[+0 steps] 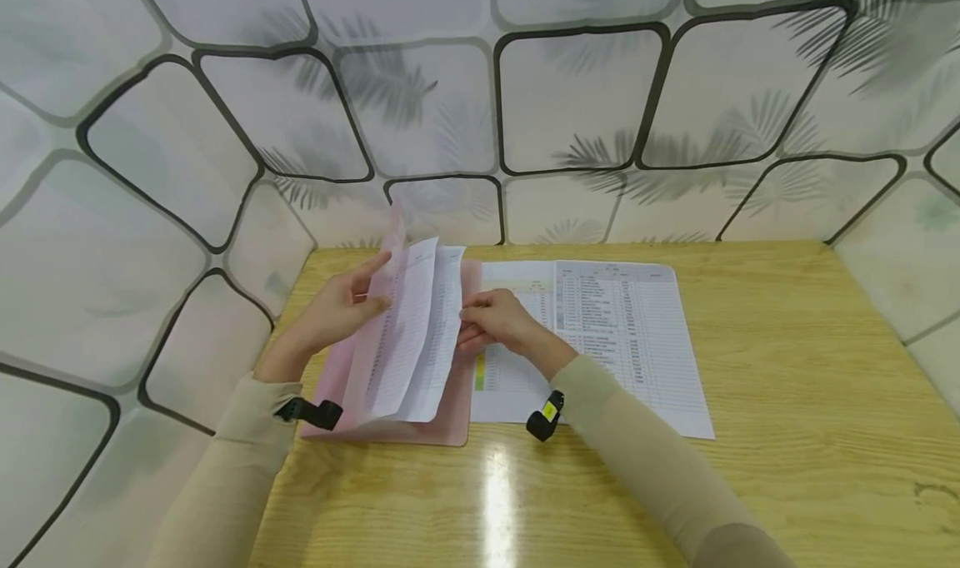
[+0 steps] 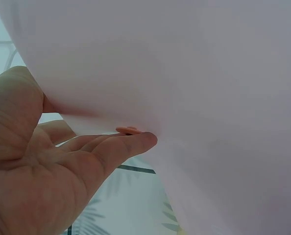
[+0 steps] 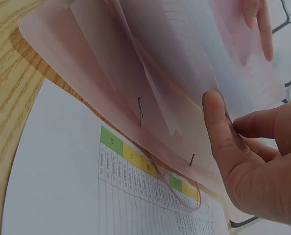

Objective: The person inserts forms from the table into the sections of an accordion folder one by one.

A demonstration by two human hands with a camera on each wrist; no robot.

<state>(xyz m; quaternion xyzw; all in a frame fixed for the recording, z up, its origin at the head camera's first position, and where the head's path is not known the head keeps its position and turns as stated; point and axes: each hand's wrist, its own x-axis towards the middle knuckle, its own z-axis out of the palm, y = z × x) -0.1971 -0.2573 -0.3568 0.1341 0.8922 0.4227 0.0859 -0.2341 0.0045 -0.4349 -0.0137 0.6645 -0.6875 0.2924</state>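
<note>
Printed sheets (image 1: 412,326) left of the pinching right grip (image 1: 498,322), long axis pointing forward, left grip (image 1: 339,308) holding pink cover (image 1: 375,335)

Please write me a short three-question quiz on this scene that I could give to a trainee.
1. Multiple choice: what does the right hand pinch?
A) the left sleeve
B) the white sheets in the pink folder
C) the table's edge

2. True or false: the other printed pages lie on the right side of the pink folder.

3. Fill in: in the right wrist view, the coloured cells printed on the page are green and ___.

Key: 1. B; 2. True; 3. yellow.
</note>
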